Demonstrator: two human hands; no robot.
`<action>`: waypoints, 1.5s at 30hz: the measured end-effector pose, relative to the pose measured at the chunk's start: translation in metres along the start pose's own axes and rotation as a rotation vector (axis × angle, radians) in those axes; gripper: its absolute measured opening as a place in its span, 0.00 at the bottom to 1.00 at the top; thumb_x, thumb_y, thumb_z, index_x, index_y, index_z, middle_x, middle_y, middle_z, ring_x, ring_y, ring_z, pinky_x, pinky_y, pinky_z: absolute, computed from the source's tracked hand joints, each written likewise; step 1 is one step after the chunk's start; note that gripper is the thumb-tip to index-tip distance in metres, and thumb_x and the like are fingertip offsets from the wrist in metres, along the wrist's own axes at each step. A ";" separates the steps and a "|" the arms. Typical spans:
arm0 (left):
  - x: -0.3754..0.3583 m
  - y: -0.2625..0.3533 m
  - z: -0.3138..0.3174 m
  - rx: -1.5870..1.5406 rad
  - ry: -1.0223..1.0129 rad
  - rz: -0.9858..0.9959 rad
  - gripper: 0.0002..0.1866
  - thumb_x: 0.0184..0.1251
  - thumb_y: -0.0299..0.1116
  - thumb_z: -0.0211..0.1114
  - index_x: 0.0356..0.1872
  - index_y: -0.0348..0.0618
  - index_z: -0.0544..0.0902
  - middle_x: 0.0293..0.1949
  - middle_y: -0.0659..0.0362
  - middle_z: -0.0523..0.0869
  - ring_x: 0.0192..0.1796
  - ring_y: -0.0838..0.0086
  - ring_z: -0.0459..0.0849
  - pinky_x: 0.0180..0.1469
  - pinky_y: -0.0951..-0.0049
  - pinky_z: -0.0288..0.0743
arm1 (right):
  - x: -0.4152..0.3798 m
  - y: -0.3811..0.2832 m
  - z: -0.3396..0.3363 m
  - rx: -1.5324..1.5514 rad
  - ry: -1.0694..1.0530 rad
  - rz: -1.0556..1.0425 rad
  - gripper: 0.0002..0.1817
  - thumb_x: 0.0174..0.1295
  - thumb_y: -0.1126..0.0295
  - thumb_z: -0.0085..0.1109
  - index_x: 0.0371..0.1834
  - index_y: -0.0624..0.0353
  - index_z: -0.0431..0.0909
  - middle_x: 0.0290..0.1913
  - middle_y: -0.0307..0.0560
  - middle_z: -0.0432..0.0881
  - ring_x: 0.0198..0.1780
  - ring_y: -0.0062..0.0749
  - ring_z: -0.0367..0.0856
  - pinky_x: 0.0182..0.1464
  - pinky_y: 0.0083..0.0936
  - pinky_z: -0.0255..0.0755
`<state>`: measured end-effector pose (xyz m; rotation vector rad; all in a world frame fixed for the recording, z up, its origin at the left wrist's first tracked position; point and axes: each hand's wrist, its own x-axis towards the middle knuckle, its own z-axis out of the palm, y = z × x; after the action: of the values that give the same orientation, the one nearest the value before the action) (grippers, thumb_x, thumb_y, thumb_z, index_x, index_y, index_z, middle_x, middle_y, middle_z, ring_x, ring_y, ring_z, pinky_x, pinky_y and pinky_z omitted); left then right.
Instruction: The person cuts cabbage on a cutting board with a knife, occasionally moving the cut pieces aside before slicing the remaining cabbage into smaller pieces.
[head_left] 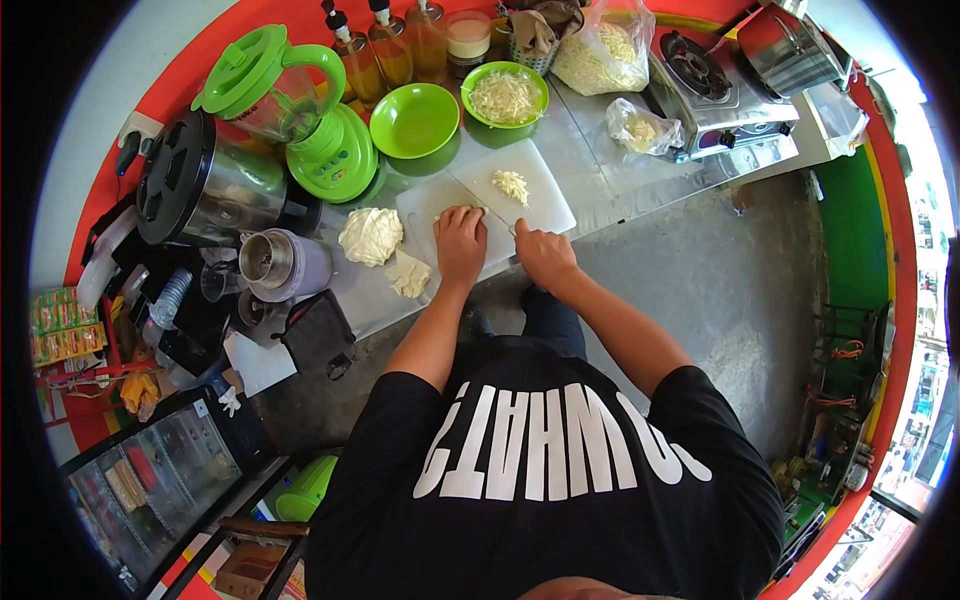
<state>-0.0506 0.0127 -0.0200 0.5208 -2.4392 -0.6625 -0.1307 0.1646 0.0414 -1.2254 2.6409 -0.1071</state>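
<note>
A white cutting board [548,205] lies on the metal counter. My right hand [545,258] is wrapped round the handle of a knife, whose thin blade [497,217] reaches up-left across the board. My left hand [461,240] rests on the board left of the blade, fingers curled down over a small pale piece that is mostly hidden. Beyond the blade sits a small heap of pale chopped pieces [511,187]. Left of the board are a cream-coloured lump, apparently cabbage [371,236], and a loose pale leaf [409,274].
Behind the board stand an empty green bowl [415,120] and a green bowl of pale shreds [505,97]. A green blender [330,150] and a steel flask [285,264] are at left. At right are a gas stove [725,125] and plastic bags [604,55].
</note>
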 end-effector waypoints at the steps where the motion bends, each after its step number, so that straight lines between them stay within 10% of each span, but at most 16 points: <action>1: 0.000 0.000 0.000 -0.013 -0.007 -0.009 0.11 0.64 0.28 0.66 0.46 0.44 0.87 0.50 0.59 0.85 0.59 0.60 0.79 0.62 0.57 0.69 | 0.000 -0.002 -0.006 0.026 -0.039 0.014 0.06 0.71 0.70 0.49 0.45 0.60 0.68 0.29 0.58 0.88 0.34 0.53 0.90 0.37 0.48 0.83; 45: -0.007 -0.002 0.006 -0.013 0.085 -0.066 0.11 0.64 0.26 0.62 0.46 0.43 0.85 0.52 0.58 0.82 0.62 0.58 0.75 0.68 0.52 0.60 | 0.000 -0.040 0.013 -0.028 -0.072 0.161 0.08 0.66 0.73 0.56 0.45 0.61 0.71 0.31 0.54 0.89 0.35 0.45 0.92 0.37 0.39 0.84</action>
<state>-0.0482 0.0164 -0.0285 0.6137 -2.3453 -0.6690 -0.0979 0.1389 0.0351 -1.0004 2.6737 0.0018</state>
